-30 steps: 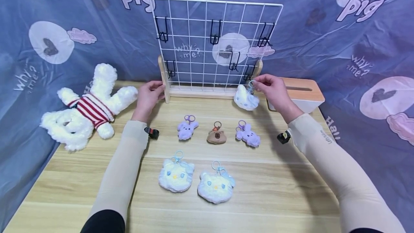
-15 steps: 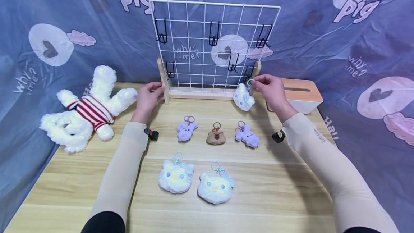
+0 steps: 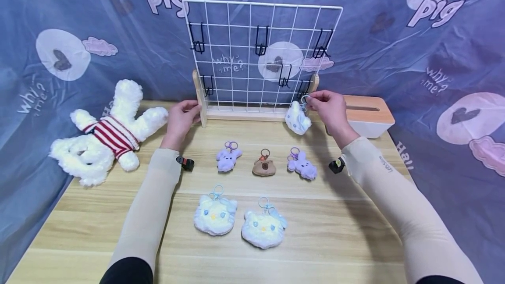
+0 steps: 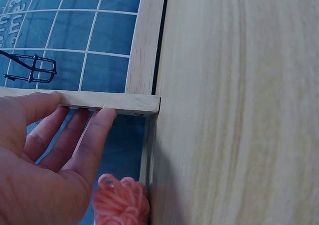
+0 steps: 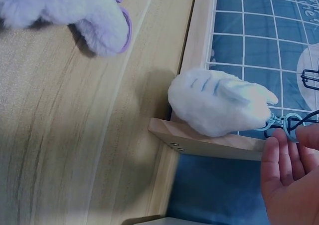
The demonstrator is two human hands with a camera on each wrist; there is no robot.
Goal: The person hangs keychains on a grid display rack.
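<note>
My right hand (image 3: 330, 108) pinches the light-blue key ring (image 5: 290, 127) of a white plush cat keychain (image 3: 296, 119) at the lower right of the white wire grid rack (image 3: 236, 44). In the right wrist view the plush hangs before the rack's wooden side post, and a black hook (image 5: 305, 119) meets the ring; whether it passes fully through is hard to tell. My left hand (image 3: 182, 119) grips the left wooden side post (image 4: 99, 101), thumb on one face, fingers on the other. Several other black hooks (image 3: 261, 47) on the grid hold nothing.
Two white cat keychains (image 3: 215, 216), two purple plush keychains (image 3: 226, 160) and a brown one (image 3: 264, 168) lie on the table (image 3: 94, 231). A white teddy bear (image 3: 114, 137) lies left; a wooden-lidded box (image 3: 368, 117) stands right. A pink yarn-like bundle (image 4: 121, 200) shows behind the post.
The hanging cat plush has swung and turned, now more upright and slightly left. My right wrist has dropped a little leftward. The left hand keeps its hold on the post.
</note>
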